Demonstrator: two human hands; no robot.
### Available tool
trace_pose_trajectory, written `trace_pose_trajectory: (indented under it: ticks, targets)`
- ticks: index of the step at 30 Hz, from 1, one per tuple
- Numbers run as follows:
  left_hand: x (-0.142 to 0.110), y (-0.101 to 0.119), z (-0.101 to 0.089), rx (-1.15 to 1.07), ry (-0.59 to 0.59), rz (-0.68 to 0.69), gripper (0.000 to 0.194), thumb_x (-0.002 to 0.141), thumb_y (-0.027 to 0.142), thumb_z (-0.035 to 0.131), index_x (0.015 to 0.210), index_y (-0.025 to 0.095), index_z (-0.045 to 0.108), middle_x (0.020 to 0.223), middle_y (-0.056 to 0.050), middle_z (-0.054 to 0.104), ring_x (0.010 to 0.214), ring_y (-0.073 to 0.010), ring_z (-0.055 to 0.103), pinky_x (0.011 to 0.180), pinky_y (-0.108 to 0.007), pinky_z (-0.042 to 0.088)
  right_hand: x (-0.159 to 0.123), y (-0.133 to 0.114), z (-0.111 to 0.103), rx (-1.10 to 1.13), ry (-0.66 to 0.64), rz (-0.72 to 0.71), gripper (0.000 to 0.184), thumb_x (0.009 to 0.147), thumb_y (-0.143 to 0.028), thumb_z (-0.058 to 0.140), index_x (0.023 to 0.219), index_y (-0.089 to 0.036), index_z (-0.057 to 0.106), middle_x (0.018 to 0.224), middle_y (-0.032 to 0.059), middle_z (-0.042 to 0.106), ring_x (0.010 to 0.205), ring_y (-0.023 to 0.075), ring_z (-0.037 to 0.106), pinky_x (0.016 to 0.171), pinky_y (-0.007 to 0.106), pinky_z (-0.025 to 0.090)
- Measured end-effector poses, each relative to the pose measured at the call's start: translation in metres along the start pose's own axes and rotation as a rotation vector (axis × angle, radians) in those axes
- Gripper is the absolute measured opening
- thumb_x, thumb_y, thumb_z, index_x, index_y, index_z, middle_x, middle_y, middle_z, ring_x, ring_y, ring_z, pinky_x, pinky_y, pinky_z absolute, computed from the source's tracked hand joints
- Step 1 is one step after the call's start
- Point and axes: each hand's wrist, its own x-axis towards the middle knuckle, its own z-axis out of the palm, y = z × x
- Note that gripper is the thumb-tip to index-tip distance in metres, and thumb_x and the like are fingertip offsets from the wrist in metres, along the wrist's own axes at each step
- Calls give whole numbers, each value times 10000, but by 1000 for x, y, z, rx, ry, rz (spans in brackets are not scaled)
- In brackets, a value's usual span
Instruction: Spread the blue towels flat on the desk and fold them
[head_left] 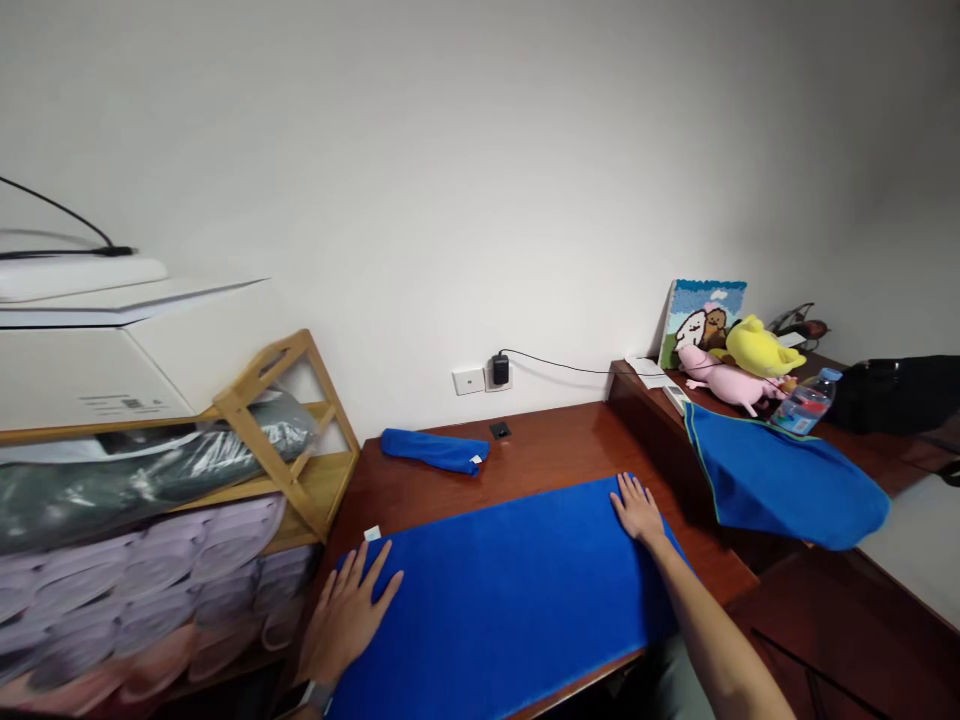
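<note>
A large blue towel (510, 590) lies spread flat on the dark wooden desk (555, 450). My left hand (349, 610) rests open on the towel's near left corner, fingers spread. At the towel's far right corner my right hand (637, 508) lies open and flat. A small white tag (372, 534) shows at the towel's left edge. Behind the towel, near the wall, a rolled blue towel (435, 450) sits on the desk.
A wooden rack (292, 440) with bagged cloths and a white printer (97, 340) stands on the left. On a raised shelf at the right are another blue cloth (787, 480), plush toys (742, 365), a water bottle (806, 402) and a picture. A charger (500, 368) is plugged into the wall.
</note>
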Motion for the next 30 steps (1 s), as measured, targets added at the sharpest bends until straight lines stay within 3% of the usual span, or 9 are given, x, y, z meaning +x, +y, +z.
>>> trace_pose_trajectory:
  ticks: [4, 7, 9, 12, 15, 18, 22, 27, 30]
  targets:
    - [3, -3, -4, 2, -8, -15, 772, 978, 650, 394, 1642, 255, 417, 1757, -117, 354, 1623, -336, 321, 1303, -568, 274, 4, 11, -8, 17, -27, 10, 723, 1109, -502, 173, 1728, -129, 147, 1790, 46, 149, 1665, 220, 108, 1346, 438, 85]
    - [5, 2, -9, 8, 19, 14, 760, 998, 628, 353, 1627, 211, 443, 1736, -136, 393, 1612, -325, 349, 1302, -553, 291, -10, -18, -15, 32, 12, -13, 721, 1107, -470, 216, 1710, -74, 231, 1771, 113, 213, 1659, 259, 154, 1347, 465, 89]
    - [4, 20, -10, 0, 90, 86, 739, 1025, 581, 315, 1612, 158, 463, 1720, -155, 414, 1606, -308, 363, 1313, -529, 284, -32, -61, -14, 65, 103, -117, 704, 1106, -434, 247, 1689, -42, 292, 1752, 156, 257, 1653, 284, 179, 1348, 480, 89]
    - [1, 70, -3, -44, 171, 206, 679, 1064, 502, 268, 1603, 145, 475, 1696, -139, 456, 1587, -275, 401, 1315, -497, 304, -80, -154, 3, 190, 183, -408, 662, 1113, -405, 267, 1682, -73, 336, 1733, 153, 313, 1641, 290, 229, 1349, 501, 134]
    - [1, 121, 9, -73, 125, 292, 621, 1067, 383, 255, 1591, 154, 496, 1679, -119, 480, 1576, -249, 422, 1308, -473, 328, -123, -245, 26, 309, 166, -682, 622, 1131, -420, 255, 1687, -159, 351, 1722, 97, 362, 1627, 252, 275, 1344, 483, 201]
    - [4, 135, 20, -58, 57, 243, 627, 1036, 305, 255, 1573, 106, 511, 1663, -150, 488, 1563, -258, 442, 1297, -484, 347, -134, -286, 35, 330, 74, -696, 625, 1135, -409, 222, 1681, -133, 354, 1722, 114, 354, 1626, 240, 276, 1339, 475, 223]
    - [11, 81, 29, -36, 54, 121, 670, 1018, 390, 282, 1581, 98, 497, 1650, -157, 503, 1538, -276, 480, 1282, -510, 366, -102, -250, 26, 274, 9, -649, 643, 1124, -436, 248, 1689, -142, 335, 1741, 94, 305, 1641, 234, 227, 1351, 484, 160]
    - [10, -16, 38, -30, 85, 1, 742, 992, 422, 237, 1585, 41, 467, 1668, -167, 481, 1567, -286, 436, 1298, -502, 333, -44, -119, 12, 155, 32, -364, 665, 1109, -408, 214, 1702, -117, 293, 1758, 98, 255, 1647, 238, 201, 1350, 454, 125]
    - [4, -41, 42, -46, 110, -2, 754, 980, 435, 243, 1580, 43, 476, 1647, -175, 517, 1563, -304, 439, 1301, -514, 324, -20, -35, 9, 90, 16, -167, 690, 1105, -420, 191, 1705, -88, 264, 1764, 101, 233, 1652, 237, 179, 1349, 447, 115]
